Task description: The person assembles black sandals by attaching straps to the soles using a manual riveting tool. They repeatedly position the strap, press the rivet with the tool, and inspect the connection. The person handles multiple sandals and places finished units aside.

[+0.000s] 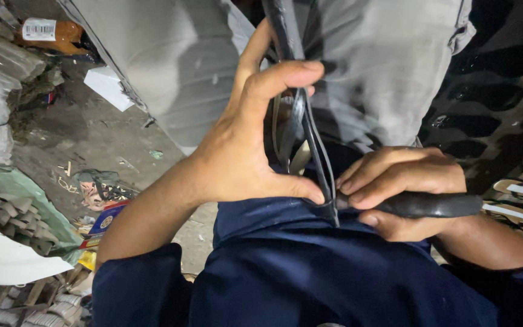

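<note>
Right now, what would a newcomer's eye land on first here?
The two hands at centre: the left hand pinches thin black straps that run up out of view, while the right hand grips a black tool handle whose tip meets the straps over the dark blue lap. At the left edge lies littered ground with scraps.

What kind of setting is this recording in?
Likely a small footwear workshop: sandal soles lie at the right, scraps litter the dirt floor, and the left hand holds black straps.
</note>
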